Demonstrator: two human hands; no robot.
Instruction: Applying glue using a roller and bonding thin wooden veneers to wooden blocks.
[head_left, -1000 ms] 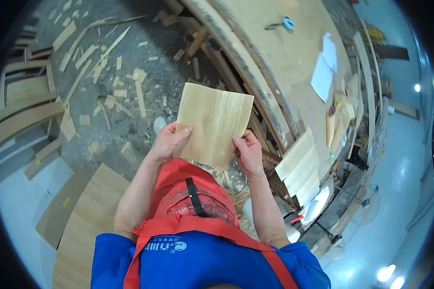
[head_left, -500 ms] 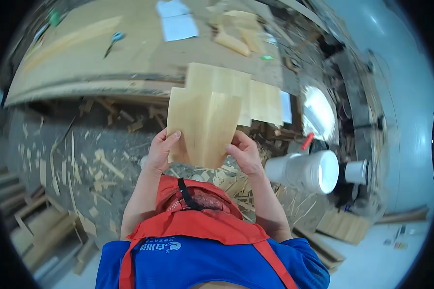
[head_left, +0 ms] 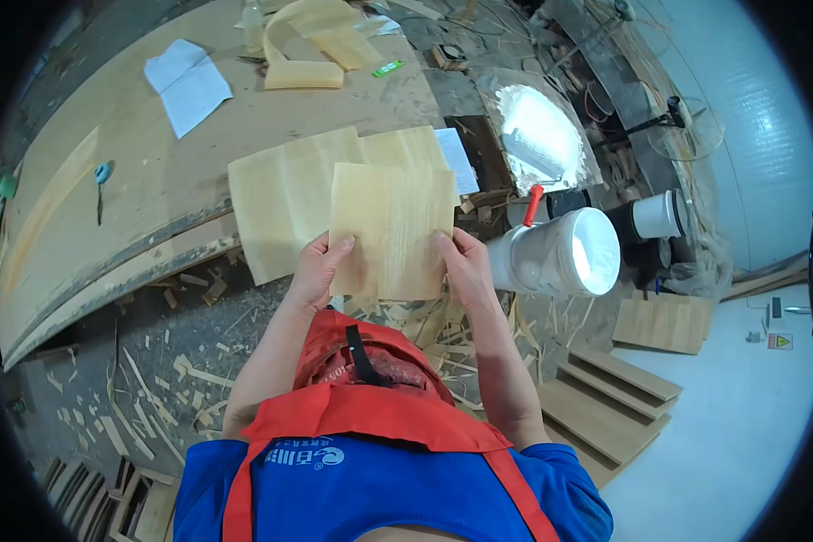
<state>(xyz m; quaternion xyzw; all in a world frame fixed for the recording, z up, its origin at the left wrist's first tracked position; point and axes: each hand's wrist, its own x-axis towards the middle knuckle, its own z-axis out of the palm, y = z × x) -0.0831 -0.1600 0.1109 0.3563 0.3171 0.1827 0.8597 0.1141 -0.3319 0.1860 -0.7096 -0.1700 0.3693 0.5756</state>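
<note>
pale wood sheet (head_left: 393,226) in the thumb-and-finger grip of both hands (head_left: 317,270), one at each side edge, workbench (head_left: 271,113) beyond

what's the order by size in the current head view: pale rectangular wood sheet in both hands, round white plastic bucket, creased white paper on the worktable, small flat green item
1. held wood sheet
2. white bucket
3. creased paper
4. green item
Apparent size only: the sheet's nearness likely enlarges it.

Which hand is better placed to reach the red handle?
Probably the right hand: the red handle is nearer it than the left hand, though both grip the thin wooden sheet.
</note>
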